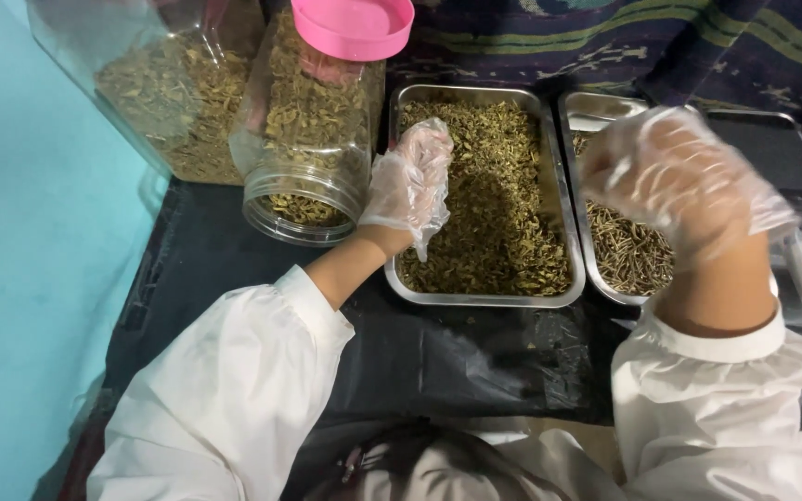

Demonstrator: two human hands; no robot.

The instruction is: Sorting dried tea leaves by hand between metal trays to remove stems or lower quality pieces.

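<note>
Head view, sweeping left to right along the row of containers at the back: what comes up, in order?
Clear jar of dried herbs → pink-lidded jar → left hand → steel tray of green-brown herbs → right hand over second steel tray.

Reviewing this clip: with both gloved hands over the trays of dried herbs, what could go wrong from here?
1. The left hand rests at the edge of the heaped steel tray; herbs could spill onto the black sheet.
2. The tilted jars lean beside that hand; a nudge might shift them.
3. The right hand above the second tray could mix the two herbs.
</note>
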